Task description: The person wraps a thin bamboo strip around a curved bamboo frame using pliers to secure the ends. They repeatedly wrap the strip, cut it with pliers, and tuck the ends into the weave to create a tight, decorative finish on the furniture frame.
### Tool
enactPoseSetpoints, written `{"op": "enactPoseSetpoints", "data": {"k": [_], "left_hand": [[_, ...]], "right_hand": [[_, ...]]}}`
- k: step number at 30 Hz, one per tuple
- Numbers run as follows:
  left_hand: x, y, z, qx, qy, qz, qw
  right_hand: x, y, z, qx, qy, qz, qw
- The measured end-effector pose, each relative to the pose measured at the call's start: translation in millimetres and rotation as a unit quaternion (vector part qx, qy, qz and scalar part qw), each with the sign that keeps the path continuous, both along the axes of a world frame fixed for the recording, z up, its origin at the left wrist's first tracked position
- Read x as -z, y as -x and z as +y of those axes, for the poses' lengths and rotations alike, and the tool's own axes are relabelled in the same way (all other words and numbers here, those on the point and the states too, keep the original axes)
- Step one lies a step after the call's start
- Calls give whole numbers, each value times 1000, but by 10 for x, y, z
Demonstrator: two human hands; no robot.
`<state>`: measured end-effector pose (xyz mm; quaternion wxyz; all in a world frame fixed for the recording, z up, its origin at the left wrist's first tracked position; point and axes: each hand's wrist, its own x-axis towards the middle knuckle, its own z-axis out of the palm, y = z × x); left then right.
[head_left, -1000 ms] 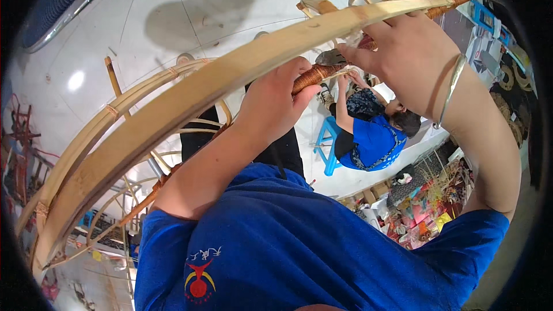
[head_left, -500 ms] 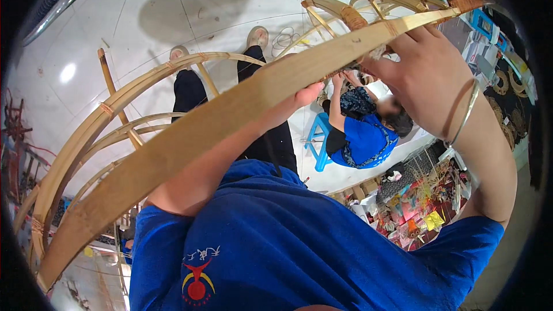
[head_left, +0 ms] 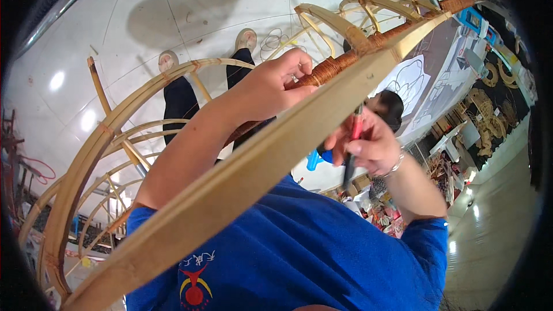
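A large bamboo frame of bent strips crosses the view, with a broad pale strip (head_left: 242, 178) nearest me. Behind that strip runs a pole wrapped in reddish-brown cord (head_left: 337, 68). My left hand (head_left: 282, 78) is closed around the pole, fingers curled at the wrapping's lower end. On the near side of the broad strip, my right hand (head_left: 371, 144) grips a slim red-and-black tool (head_left: 358, 126). The tool's black end is blurred and its upper tip is partly hidden by the strip, so its exact kind is unclear.
Curved bamboo ribs (head_left: 121, 112) spread to the left over the white tiled floor (head_left: 190, 23). A co-worker's head (head_left: 390, 109) shows beyond my right hand, near a blue stool (head_left: 313, 160). Cluttered materials (head_left: 391, 219) lie lower right; woven pieces (head_left: 487, 118) sit on a dark surface.
My right hand has left the upper wrapped part, come down toward me and now holds the tool. My left hand has moved from behind the broad strip up to the wrapped pole.
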<state>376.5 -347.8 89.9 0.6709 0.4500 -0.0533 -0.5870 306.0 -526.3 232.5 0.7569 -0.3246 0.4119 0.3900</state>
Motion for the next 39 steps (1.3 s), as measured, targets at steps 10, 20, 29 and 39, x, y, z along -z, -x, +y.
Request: {"op": "enactPoseSetpoints", "data": {"k": [10,20,29,39], "left_hand": [[117,-204,-57,96,16,386,917],[130,-270,-154,128,117,451,876],[47,-405,-241,139,30,412,900],[81,-370,-245,150,67,444,881]], "right_hand": [[70,157,659,248,-13,18,969],[-18,-14,926,382,-69,45,920],[-29,-74,1080,451,-64,32,890],[51,-96,1177,479,-41,-2,877]]}}
